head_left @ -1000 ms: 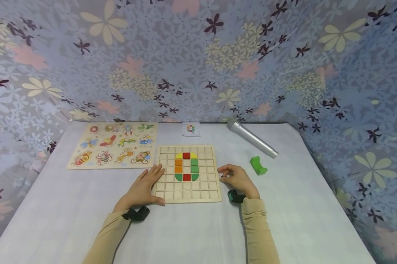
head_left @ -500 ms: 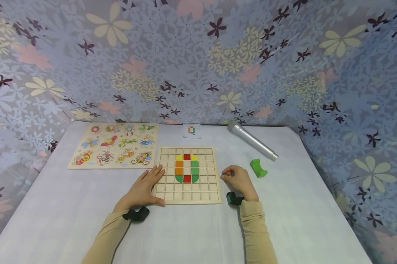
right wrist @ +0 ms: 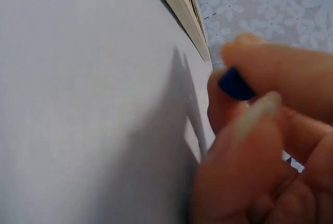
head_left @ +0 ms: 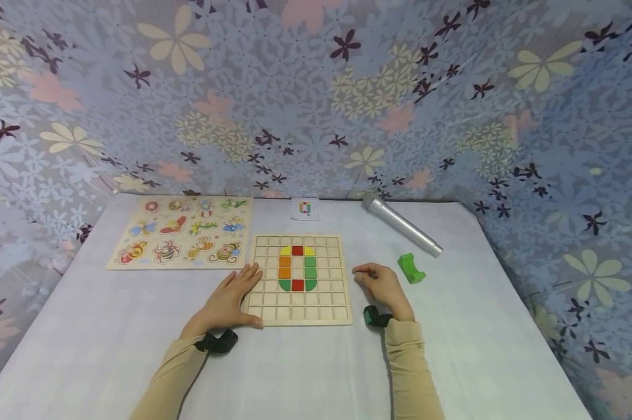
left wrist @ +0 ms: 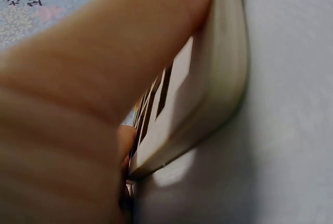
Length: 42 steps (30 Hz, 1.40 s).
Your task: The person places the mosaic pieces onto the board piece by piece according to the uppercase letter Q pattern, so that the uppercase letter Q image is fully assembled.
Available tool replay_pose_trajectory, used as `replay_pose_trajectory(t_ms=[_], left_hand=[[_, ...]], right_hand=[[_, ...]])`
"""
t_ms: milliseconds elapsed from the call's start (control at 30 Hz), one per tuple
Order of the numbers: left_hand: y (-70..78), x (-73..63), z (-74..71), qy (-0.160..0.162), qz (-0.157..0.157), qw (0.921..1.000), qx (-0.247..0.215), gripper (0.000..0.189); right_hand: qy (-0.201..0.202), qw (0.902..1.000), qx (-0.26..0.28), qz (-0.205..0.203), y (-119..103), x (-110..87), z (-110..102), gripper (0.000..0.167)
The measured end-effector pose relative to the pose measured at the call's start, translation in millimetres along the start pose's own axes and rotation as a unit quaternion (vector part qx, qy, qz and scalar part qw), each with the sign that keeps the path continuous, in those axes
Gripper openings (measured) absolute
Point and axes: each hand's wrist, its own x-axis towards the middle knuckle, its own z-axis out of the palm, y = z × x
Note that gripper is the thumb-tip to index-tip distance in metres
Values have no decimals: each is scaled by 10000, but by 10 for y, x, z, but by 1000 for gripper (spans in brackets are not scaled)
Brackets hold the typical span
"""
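A square wooden grid board (head_left: 328, 303) lies mid-table, with a ring of red, yellow, orange and green tiles (head_left: 310, 272) set in its cells. My left hand (head_left: 231, 298) rests along the board's left edge, fingers spread on the rim and thumb at the near left corner. Beside the board's right edge, apart from it, is my right hand (head_left: 381, 287). The right wrist view shows it pinching a small blue tile (right wrist: 237, 84) between thumb and fingers. In the head view that tile is hidden by the fingers.
Back left lies an insect puzzle board (head_left: 189, 233). A small pattern card (head_left: 306, 209) sits behind the grid board. At the right are a silver microphone (head_left: 402, 226) and a green curved block (head_left: 411, 268). Patterned cloth (head_left: 316, 105) rises behind the table.
The fingers of my right hand have shifted a little around the blue tile, which was partly visible before in the head view. My left hand stays on the board.
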Motion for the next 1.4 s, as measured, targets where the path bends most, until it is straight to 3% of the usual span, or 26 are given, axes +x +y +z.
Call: replay_pose_trajectory(t_ms=[267,467,567,700,833,1100,1400], left_hand=[[33,-9,-15,23,45,10000,14,113],[46,-2,-20,46,92,9999,58,113],[53,2,-22,41,139,9999,40,113],[58,13,-15,52,201,9998,64,114],[63,16,-8,-6,122,9999,24,115],[73,20,2,6,154,9999,72,114],[60,9,9,35,35,10000,65,113]], right_hand=[[-27,9957,837,406,-75,-44,-17,15],[-407,9837,1727,305,-233,-75,116,16],[-703,9801,1834,280,-342,-117,247,14],[-702,9912,1117,103,-488,-207,405,16],[-392,9988,292,-85,-566,-275,510,18],[-131,9964,-721,-429,-591,-321,609,21],[-60,9913,-1209,-514,-702,-373,675,25]])
